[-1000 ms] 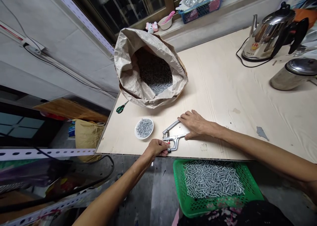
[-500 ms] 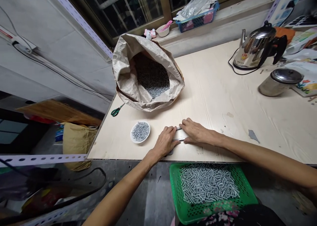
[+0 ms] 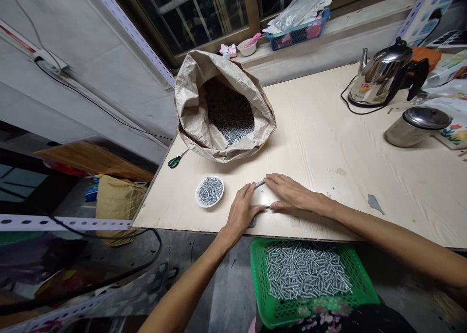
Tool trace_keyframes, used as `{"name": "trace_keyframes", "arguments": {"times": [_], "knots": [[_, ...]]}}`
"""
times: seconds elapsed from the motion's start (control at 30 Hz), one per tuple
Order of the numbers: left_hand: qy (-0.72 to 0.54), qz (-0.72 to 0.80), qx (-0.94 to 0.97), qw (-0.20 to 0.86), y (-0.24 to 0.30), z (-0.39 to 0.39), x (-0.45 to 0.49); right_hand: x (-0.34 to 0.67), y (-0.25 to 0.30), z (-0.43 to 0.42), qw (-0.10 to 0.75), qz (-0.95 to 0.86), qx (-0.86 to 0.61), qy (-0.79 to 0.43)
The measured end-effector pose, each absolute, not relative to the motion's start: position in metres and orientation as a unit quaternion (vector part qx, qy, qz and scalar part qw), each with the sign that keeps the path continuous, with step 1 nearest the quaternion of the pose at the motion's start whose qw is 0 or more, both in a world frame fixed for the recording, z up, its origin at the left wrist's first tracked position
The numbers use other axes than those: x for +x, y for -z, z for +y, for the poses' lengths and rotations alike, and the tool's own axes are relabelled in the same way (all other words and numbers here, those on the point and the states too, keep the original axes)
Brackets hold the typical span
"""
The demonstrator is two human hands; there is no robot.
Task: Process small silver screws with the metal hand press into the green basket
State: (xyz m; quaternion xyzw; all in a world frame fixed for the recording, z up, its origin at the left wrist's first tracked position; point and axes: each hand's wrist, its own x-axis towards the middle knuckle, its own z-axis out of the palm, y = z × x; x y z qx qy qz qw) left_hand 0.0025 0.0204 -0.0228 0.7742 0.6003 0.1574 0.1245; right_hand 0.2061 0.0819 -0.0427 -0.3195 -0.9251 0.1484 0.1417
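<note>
Both the left hand [image 3: 242,210] and the right hand [image 3: 288,193] lie flat, fingers loosely extended, over the silver metal hand-press tool [image 3: 260,184] near the table's front edge, gripping nothing, while the green plastic basket [image 3: 270,308] below already holds many small metal pieces.

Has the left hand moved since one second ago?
Yes. The left hand went from the table edge onto the pliers, toward the right hand.

At the table's [image 3: 328,128] near edge we press our left hand [image 3: 242,210] and right hand [image 3: 288,193] flat on the metal pliers [image 3: 260,184], mostly hidden beneath. A white dish of screws [image 3: 209,191] sits just left; a green basket [image 3: 310,279] lies below the edge.
</note>
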Motion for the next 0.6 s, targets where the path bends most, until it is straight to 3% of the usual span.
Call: {"name": "trace_keyframes", "arguments": {"times": [0.1,0.27,0.4,0.6], "knots": [[-0.180,0.682,0.702,0.096,0.011,0.003,-0.015,0.217,0.041,0.079,0.187,-0.908,-0.335,-0.169],[-0.028,0.781,0.603,0.160,-0.001,-0.008,-0.025,0.210,0.040,0.059,0.159,-0.909,-0.334,-0.189],[0.062,0.800,0.554,0.221,0.001,0.003,-0.017,0.197,0.046,0.050,0.140,-0.912,-0.347,-0.166],[0.087,0.784,0.560,0.251,0.007,0.013,-0.020,0.195,0.057,0.063,0.151,-0.914,-0.352,-0.133]]}}
